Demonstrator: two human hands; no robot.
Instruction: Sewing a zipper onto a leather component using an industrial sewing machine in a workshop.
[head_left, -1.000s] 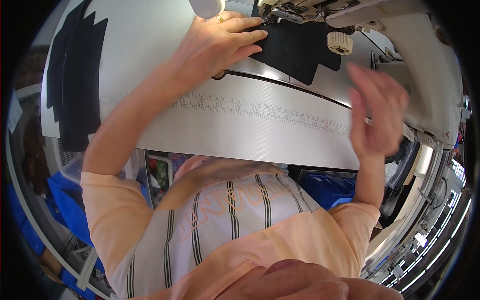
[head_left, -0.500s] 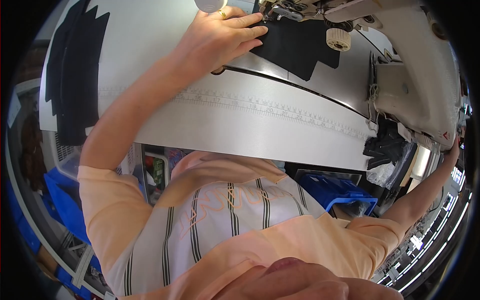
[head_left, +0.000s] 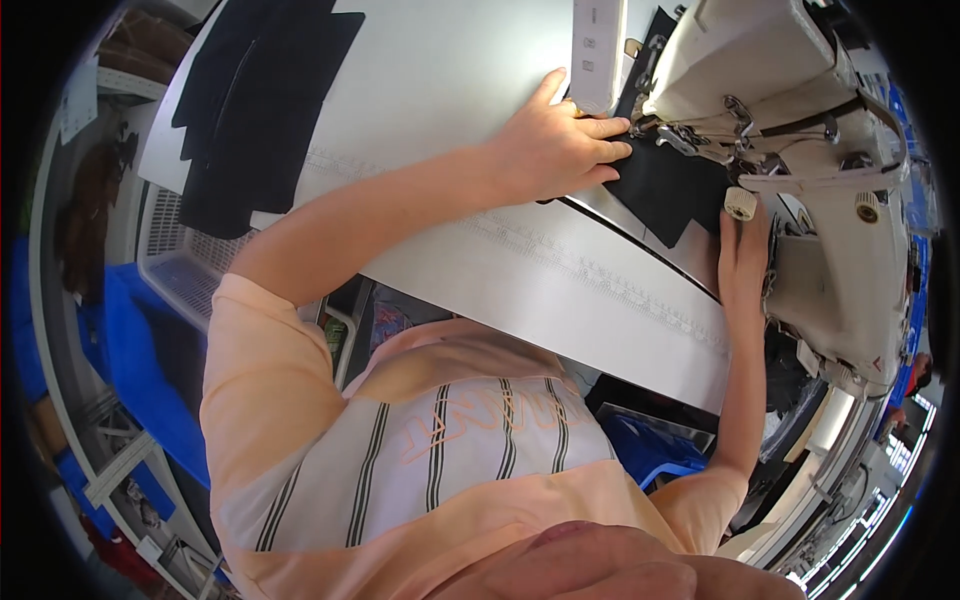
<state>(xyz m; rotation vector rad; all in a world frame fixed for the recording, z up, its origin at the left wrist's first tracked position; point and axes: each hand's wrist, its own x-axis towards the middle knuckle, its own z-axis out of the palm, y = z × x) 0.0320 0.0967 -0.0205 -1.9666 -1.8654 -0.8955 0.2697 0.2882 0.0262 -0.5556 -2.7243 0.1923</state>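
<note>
A black fabric piece (head_left: 665, 190) lies flat on the bed of a white sewing machine (head_left: 835, 290), its upper part under the presser foot area. My left hand (head_left: 560, 150) rests palm down at the fabric's left side, fingers stretched toward the presser foot and thumb spread away. On the other side, my right hand (head_left: 743, 250) lies along the fabric's right edge with its fingers extended. The machine's ribbed cream knob (head_left: 740, 204) partly hides those fingers. Several black fabric pieces (head_left: 265, 110) lie layered at the table's left end.
The white table (head_left: 480, 270) carries a printed ruler scale along its front. A white control panel (head_left: 598, 55) stands beyond my left hand. Below the table's left end are a white plastic basket (head_left: 170, 240) and blue fabric (head_left: 150, 350); a blue bin (head_left: 645, 450) sits underneath.
My right hand has come from the machine's far right side to the fabric's right edge. My left hand stays at the fabric beside the presser foot. The whole view has shifted.
</note>
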